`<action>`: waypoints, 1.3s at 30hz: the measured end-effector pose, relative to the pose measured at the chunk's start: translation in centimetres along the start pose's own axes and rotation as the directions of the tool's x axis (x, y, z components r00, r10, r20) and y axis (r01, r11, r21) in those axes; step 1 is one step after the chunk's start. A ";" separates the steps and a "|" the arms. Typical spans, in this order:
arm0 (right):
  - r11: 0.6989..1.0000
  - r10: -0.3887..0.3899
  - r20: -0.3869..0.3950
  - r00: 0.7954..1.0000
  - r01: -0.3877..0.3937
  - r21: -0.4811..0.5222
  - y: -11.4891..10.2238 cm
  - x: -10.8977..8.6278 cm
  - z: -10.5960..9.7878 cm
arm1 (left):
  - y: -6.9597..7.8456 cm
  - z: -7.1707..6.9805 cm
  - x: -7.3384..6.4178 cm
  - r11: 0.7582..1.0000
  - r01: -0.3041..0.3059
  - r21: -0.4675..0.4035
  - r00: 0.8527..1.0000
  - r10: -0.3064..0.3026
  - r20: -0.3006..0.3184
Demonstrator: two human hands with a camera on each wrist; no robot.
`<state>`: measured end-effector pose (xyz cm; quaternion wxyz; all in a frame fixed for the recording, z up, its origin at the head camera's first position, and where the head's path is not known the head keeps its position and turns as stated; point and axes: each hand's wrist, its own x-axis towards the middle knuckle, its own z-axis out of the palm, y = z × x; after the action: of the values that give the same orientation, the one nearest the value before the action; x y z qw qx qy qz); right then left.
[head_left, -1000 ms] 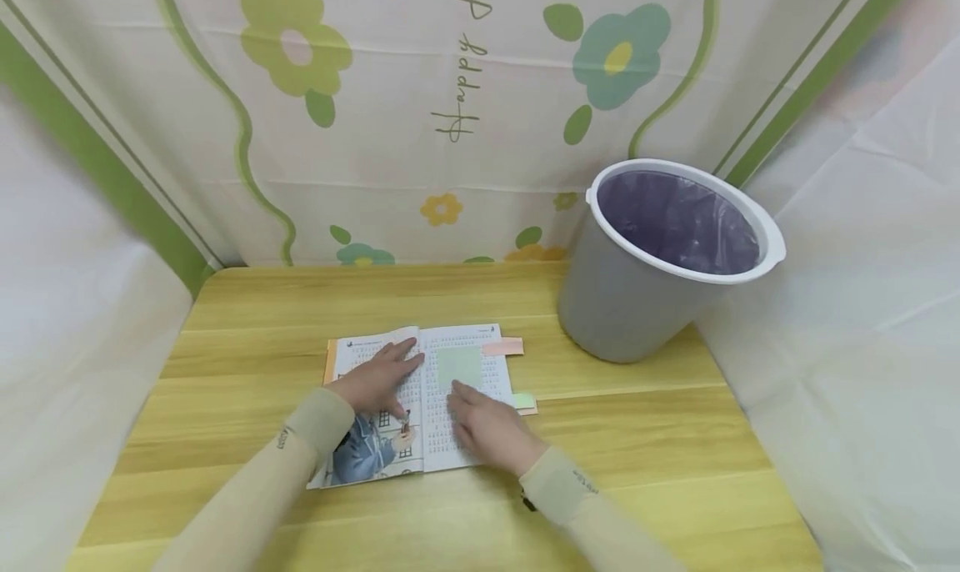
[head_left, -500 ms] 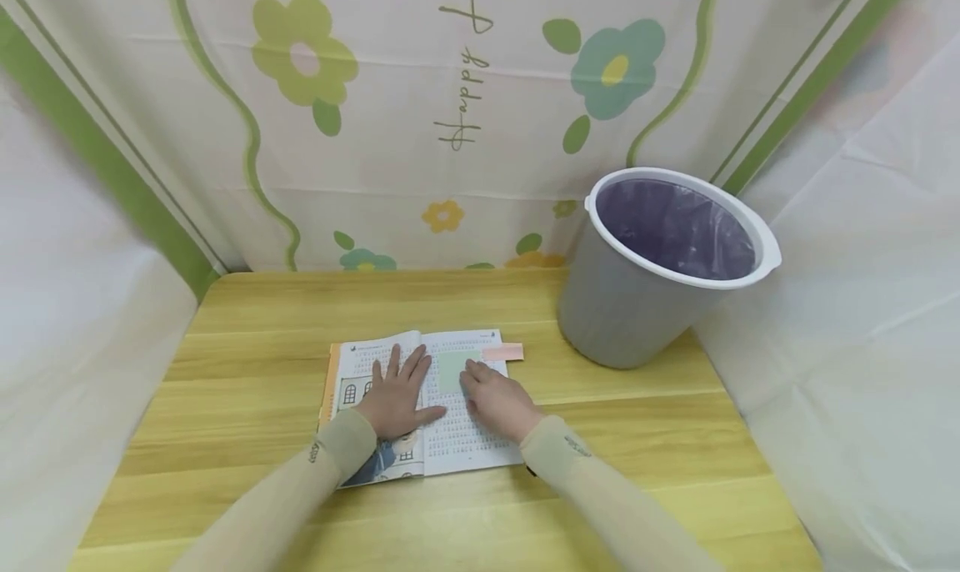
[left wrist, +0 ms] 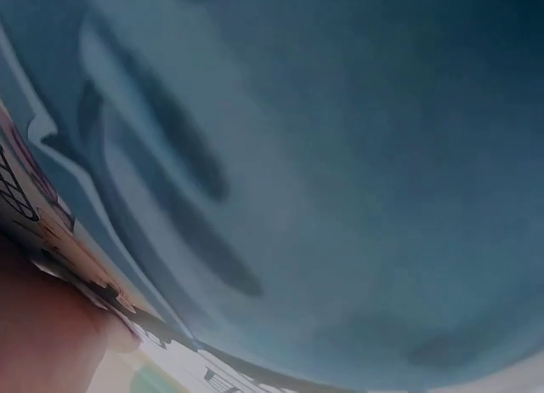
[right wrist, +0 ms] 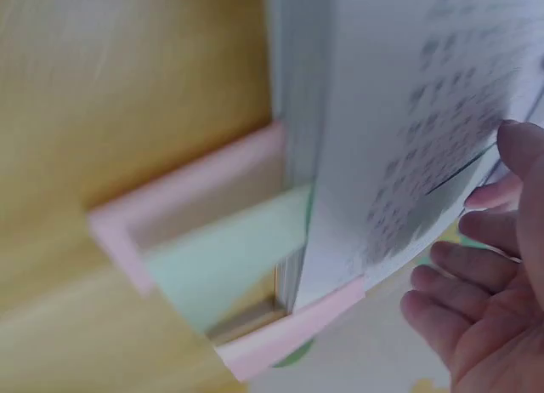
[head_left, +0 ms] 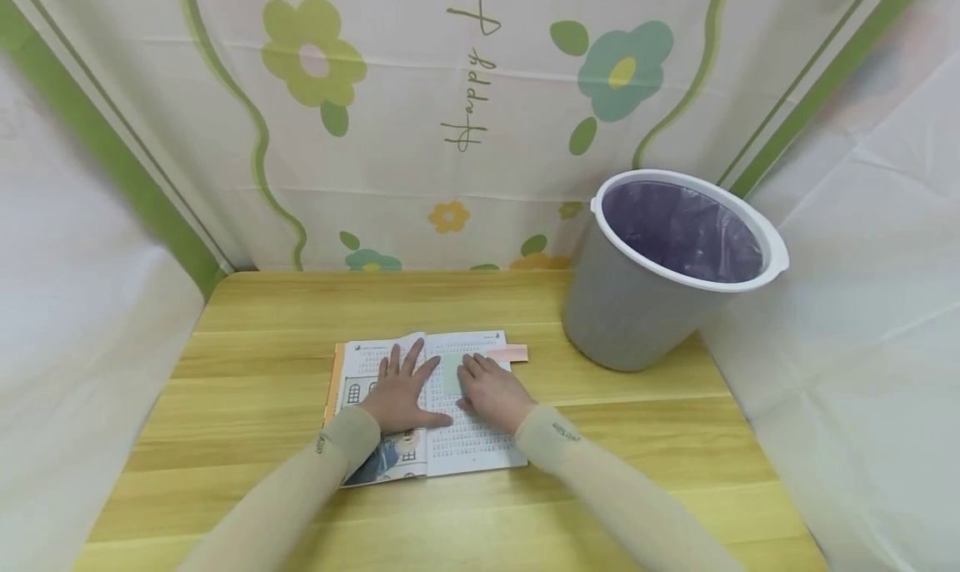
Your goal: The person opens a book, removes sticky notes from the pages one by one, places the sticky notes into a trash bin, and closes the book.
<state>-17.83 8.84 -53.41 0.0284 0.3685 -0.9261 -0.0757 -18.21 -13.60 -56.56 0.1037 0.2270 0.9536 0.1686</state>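
An open book (head_left: 476, 451) lies on the wooden table, printed text on its right page and a picture on the left one. My left hand (head_left: 400, 398) rests spread over the left page, its thumb reaching across the fold. The left wrist view is mostly filled by the blue picture (left wrist: 340, 197). A pale green sticky note (head_left: 452, 376) sits on the right page. My right hand (head_left: 495, 395) covers its right part, fingertips at the note and thumb near its lower edge. In the right wrist view this hand's fingers are bent slightly, palm showing.
A pink tab (head_left: 510, 353) sticks out from the book's right edge; the right wrist view also shows a green tab (right wrist: 229, 257) and another pink-edged tab (right wrist: 187, 176). A grey bin (head_left: 626, 313) with a purple liner stands back right. A flowered curtain (head_left: 405, 155) hangs behind.
My left hand has shifted right toward the fold and spread its fingers. My right hand has moved up over the note, covering its right part. The green tab is now hidden in the head view.
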 end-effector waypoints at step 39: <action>0.973 -0.168 -0.071 0.983 0.154 -0.170 -0.8 1.5 0.1 | -0.1 -0.1 0.0 0.997 0.077 0.022 0.992 -0.079 0.099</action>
<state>-18.40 7.27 -53.65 0.0915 0.4417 -0.8818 -0.1380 -18.26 -13.69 -56.55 0.1557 0.1985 0.9569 0.1441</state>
